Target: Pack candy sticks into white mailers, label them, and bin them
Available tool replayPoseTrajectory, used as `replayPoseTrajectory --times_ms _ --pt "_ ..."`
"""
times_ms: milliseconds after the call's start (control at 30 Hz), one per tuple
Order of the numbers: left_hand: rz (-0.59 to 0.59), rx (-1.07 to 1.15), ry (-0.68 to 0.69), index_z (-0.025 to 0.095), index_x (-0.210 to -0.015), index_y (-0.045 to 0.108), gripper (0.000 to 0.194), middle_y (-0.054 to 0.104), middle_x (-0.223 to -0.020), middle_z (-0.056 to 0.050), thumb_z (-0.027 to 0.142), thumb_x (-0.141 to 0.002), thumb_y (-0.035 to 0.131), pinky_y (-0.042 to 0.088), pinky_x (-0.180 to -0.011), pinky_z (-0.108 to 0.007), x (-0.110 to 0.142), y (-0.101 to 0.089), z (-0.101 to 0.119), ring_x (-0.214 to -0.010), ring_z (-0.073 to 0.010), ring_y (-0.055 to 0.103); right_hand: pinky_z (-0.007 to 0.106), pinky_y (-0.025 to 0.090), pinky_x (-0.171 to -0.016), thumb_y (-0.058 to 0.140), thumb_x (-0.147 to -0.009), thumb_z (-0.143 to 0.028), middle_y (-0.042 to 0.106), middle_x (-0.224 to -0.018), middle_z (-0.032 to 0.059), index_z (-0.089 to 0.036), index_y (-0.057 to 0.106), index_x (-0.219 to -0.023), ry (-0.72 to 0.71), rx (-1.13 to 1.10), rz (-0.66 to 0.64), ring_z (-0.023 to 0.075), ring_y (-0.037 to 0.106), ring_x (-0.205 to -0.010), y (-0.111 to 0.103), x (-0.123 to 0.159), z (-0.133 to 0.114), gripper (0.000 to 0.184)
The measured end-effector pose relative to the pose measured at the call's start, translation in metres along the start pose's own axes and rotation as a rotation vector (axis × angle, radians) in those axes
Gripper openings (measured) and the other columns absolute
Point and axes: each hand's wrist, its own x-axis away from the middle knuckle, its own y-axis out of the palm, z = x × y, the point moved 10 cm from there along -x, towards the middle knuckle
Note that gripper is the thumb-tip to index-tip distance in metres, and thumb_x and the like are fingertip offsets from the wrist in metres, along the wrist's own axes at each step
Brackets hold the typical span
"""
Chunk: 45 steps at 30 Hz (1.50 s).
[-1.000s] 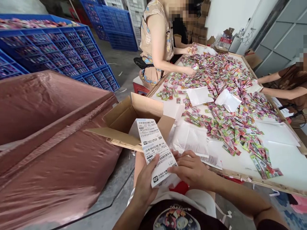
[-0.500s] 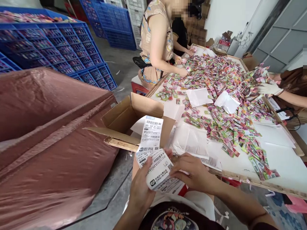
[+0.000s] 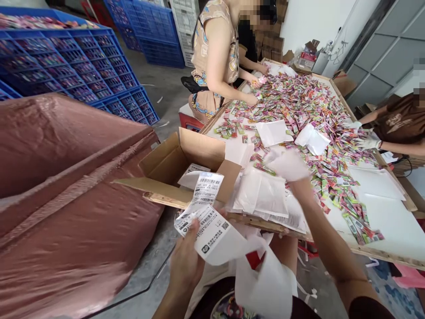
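My left hand [image 3: 187, 257] is closed on a strip of printed shipping labels [image 3: 212, 237], thumb on top. The strip's upper end stands up in front of the cardboard box [image 3: 202, 144]. Its plain white backing paper [image 3: 265, 283] curls down over my lap. Out over the table, my right hand [image 3: 300, 186] is blurred by motion. A white label [image 3: 287, 165], also smeared, is at its fingertips above the small colourful packets [image 3: 332, 164]. White mailing bags [image 3: 260, 192] lie stacked at the near table edge, left of my right forearm.
The wooden-edged table [image 3: 388, 221] carries a large heap of small packets and more white bags [image 3: 274, 133]. Two people are at its far left side, and one with gloves at the right. A brown-red covered bin [image 3: 83, 199] and blue crates [image 3: 76, 62] stand left.
My right hand has moved from the label strip forward and right over the table, with a white label. The backing paper now hangs loose, and the left hand has shifted slightly left.
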Motion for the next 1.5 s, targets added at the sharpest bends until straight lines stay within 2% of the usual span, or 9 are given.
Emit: replayPoseTrajectory --times_ms 133,300,400,533,700,867,1167,1300,1500 --pt "-0.083 -0.008 -0.012 0.011 -0.117 0.068 0.056 0.08 -0.095 -0.013 0.049 -0.077 0.073 0.059 -0.087 -0.04 0.002 0.001 -0.005 -0.105 -0.0338 0.072 0.044 0.048 -0.081 0.054 -0.088 -0.039 0.061 -0.089 0.0108 -0.017 0.061 -0.096 0.081 0.272 -0.104 0.0263 0.056 -0.085 0.065 0.021 0.053 0.024" --pt "-0.069 -0.038 -0.006 0.012 -0.127 0.063 0.061 0.079 -0.102 -0.013 0.044 -0.076 0.076 0.058 -0.089 -0.04 -0.005 -0.002 -0.011 -0.105 -0.0323 0.072 0.047 0.033 -0.108 0.048 -0.095 -0.037 0.053 -0.138 0.0151 -0.018 0.057 -0.129 -0.09 0.555 -0.311 0.0297 0.046 -0.128 0.096 0.052 0.05 0.04" --pt "-0.07 -0.063 0.02 0.012 -0.129 0.061 0.065 0.078 -0.107 -0.014 0.045 -0.076 0.076 0.058 -0.09 -0.043 -0.007 0.002 -0.013 -0.104 -0.0331 0.072 0.049 0.023 -0.115 0.056 -0.087 -0.059 0.04 -0.152 0.0166 -0.014 0.044 -0.145 -0.108 0.657 -0.502 0.0341 0.036 -0.139 0.127 0.068 0.049 0.075" --pt "-0.05 -0.039 0.039 0.013 -0.133 0.057 0.06 0.077 -0.11 -0.013 0.038 -0.081 0.072 0.058 -0.092 -0.043 -0.005 0.005 -0.013 -0.104 -0.0314 0.072 0.053 0.014 -0.116 0.063 -0.069 -0.077 0.022 -0.161 0.0211 -0.008 0.024 -0.155 -0.061 0.775 -0.554 0.0416 0.023 -0.144 0.144 0.078 0.049 0.117" --pt "0.088 -0.055 0.008 0.016 -0.135 0.055 0.042 0.078 -0.107 -0.01 0.021 -0.093 0.058 0.059 -0.091 -0.04 -0.002 -0.012 -0.016 -0.102 -0.0267 0.074 0.05 0.027 -0.11 0.056 -0.071 -0.083 0.032 -0.157 0.0186 -0.017 0.029 -0.154 0.074 0.656 -0.743 0.0392 0.036 -0.138 0.13 0.069 0.066 0.11" --pt "0.058 -0.175 0.007 0.015 -0.124 0.063 0.04 0.078 -0.102 -0.012 0.033 -0.088 0.067 0.057 -0.094 -0.043 -0.009 -0.026 -0.03 -0.101 -0.0293 0.074 0.046 0.034 -0.104 0.036 -0.086 -0.08 0.047 -0.145 0.0197 -0.016 0.045 -0.144 0.32 0.634 -0.698 0.0358 0.042 -0.134 0.112 0.038 0.11 0.087" --pt "-0.06 -0.29 0.161 0.021 -0.108 0.072 0.041 0.075 -0.116 -0.011 0.037 -0.072 0.082 0.037 -0.115 -0.044 -0.014 -0.008 -0.027 -0.137 -0.034 0.048 0.028 0.036 -0.066 0.036 -0.087 -0.078 0.069 -0.086 0.0113 -0.016 0.064 -0.08 0.305 0.603 -0.599 0.0224 0.061 -0.079 0.124 0.032 0.115 0.068" --pt "-0.089 -0.272 0.156 0.021 -0.106 0.073 0.036 0.073 -0.121 -0.012 0.036 -0.074 0.08 0.035 -0.116 -0.042 -0.013 -0.009 -0.027 -0.139 -0.0329 0.046 0.027 0.027 -0.058 0.049 -0.084 -0.073 0.06 -0.065 0.0034 -0.019 0.053 -0.062 0.2 0.566 -0.472 0.0166 0.053 -0.064 0.095 0.021 0.096 0.059" --pt "-0.09 -0.229 0.101 0.02 -0.109 0.071 0.034 0.073 -0.121 -0.012 0.04 -0.082 0.072 0.04 -0.112 -0.044 -0.017 -0.015 -0.035 -0.126 -0.033 0.059 0.028 0.029 -0.057 0.059 -0.076 -0.073 0.05 -0.053 -0.0011 -0.02 0.048 -0.056 0.193 0.399 -0.218 0.0139 0.045 -0.055 0.011 -0.005 0.076 0.058"
